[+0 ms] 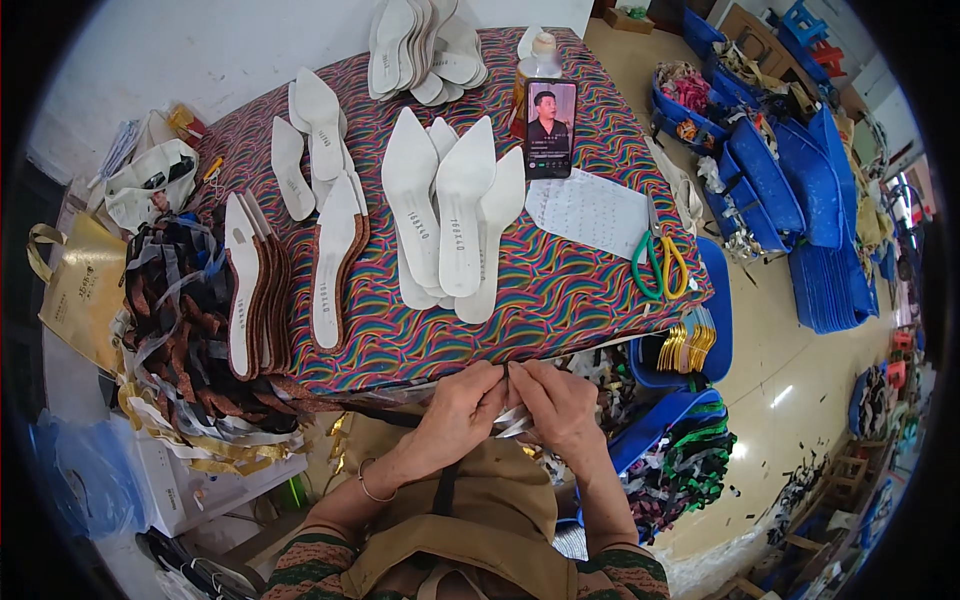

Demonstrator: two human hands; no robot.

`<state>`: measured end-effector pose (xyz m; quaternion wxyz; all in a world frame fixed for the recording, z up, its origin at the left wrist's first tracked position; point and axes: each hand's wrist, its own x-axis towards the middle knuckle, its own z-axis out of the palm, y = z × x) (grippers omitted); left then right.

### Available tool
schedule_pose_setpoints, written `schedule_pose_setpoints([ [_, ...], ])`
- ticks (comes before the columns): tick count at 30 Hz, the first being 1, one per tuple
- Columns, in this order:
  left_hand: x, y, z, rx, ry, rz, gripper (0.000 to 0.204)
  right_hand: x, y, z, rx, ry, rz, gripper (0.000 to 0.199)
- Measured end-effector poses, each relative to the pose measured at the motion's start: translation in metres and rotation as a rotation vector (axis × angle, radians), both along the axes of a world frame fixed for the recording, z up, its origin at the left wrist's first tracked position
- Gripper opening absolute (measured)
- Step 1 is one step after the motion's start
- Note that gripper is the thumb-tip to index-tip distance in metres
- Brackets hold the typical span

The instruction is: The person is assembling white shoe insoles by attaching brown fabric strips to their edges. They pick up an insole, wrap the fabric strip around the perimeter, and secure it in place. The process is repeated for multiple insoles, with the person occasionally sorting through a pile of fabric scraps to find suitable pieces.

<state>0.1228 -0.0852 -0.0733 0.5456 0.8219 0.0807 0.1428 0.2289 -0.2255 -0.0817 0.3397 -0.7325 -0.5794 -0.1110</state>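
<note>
Close together at the table's near edge, my left hand (pixel 462 408) and my right hand (pixel 560 408) pinch a thin strip (pixel 512 420) with thumbs and fingertips. Its pale part shows below the fingers and a dark bit shows between the thumbs; the rest is hidden by my hands. Beyond them, white shoe insoles (pixel 466 215) lie in overlapping piles on the patterned tablecloth (pixel 420 345). To the left stand two stacks of insoles with brown glittery edging (pixel 262 290), (pixel 338 270).
Scissors (pixel 660 268) with green and yellow handles lie at the right corner beside a paper sheet (pixel 590 212). A phone (pixel 550 128) leans on a bottle (pixel 540 58). Strip bundles (pixel 180 320) hang at left. Blue bins (pixel 712 330) stand at right.
</note>
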Motion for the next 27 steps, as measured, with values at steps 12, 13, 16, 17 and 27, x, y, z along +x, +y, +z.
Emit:
schedule_pose_setpoints([
  [12,0.006,0.009,-0.002,0.070,0.025,-0.079,0.011,0.010,0.013,-0.008,0.181,0.570,-0.079,0.023],
  [13,0.004,0.009,0.000,0.053,0.045,-0.089,0.011,0.013,0.013,-0.007,0.194,0.564,-0.106,0.021],
  [16,0.001,0.008,-0.008,-0.043,0.077,-0.086,0.010,0.018,0.012,-0.007,0.144,0.547,-0.088,0.019],
  [17,0.001,0.008,-0.011,-0.083,0.083,-0.079,0.010,0.019,0.013,-0.006,0.145,0.600,-0.095,0.016],
  [27,0.010,0.013,-0.002,-0.700,0.209,0.073,0.014,0.020,0.020,-0.008,0.090,1.010,-0.014,0.003],
])
